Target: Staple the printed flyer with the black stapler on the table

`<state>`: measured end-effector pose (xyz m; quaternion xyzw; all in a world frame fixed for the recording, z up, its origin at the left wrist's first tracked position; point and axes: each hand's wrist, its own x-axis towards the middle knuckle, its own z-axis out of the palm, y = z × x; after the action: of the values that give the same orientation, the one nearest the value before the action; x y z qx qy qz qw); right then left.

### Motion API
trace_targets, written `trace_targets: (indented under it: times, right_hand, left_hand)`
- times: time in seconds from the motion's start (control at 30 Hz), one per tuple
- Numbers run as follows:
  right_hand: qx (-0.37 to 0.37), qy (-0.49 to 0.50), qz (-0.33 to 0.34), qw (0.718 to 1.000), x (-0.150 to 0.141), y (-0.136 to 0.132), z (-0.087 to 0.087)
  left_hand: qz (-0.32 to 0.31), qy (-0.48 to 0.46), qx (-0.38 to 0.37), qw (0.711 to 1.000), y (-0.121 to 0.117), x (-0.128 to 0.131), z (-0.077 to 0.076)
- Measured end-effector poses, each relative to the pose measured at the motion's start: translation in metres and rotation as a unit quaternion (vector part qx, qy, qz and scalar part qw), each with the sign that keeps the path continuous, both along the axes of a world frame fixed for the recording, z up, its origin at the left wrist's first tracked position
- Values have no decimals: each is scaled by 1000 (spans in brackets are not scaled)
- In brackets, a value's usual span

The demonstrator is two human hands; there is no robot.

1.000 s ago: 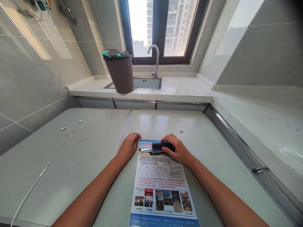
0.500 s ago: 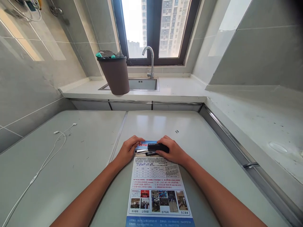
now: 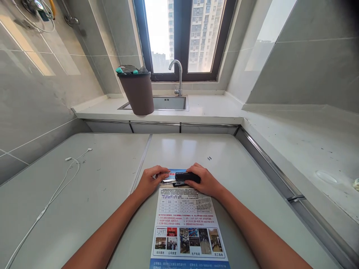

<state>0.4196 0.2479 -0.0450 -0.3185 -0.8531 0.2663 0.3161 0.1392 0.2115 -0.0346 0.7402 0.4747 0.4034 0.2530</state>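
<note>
A black stapler (image 3: 187, 177) lies across the upper part of a printed sheet (image 3: 182, 220) with tables and photos. My right hand (image 3: 204, 179) is wrapped round the stapler's black rear end. At its metal front end, my left hand (image 3: 153, 180) has its thumb and fingers pinched together on the stapler's tip. Whether a small piece sits between those fingertips is hidden. A blue strip of the sheet with red lettering shows behind the stapler. Beyond my right hand, two small staple strips (image 3: 209, 158) rest on the table.
The pale table (image 3: 112, 209) has a seam left of the sheet. A white cable (image 3: 53, 198) runs along its left side. Behind it, a counter carries a brown bin (image 3: 137, 93) beside a sink (image 3: 169, 103) with a tap (image 3: 179, 76). A ledge (image 3: 303, 142) borders the right.
My left fingertips have shifted slightly and bent in at the stapler's front end. The right hand keeps its hold. The whole view has tipped up a little.
</note>
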Motion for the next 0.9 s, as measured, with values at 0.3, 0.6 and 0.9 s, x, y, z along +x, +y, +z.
trace_targets:
  times: [0.3,0.6,0.9]
  right_hand:
    - [-9,2,0,1000,0,0,-1]
    - [-6,6,0,1000,1,0,-2]
    - [-12,4,-4,1000,1,0,-3]
  left_hand:
    - [-43,20,-3,999,-3,-4,-3]
    - [-59,154,54,985,-4,-5,-3]
    - [-55,139,53,987,-4,0,-8]
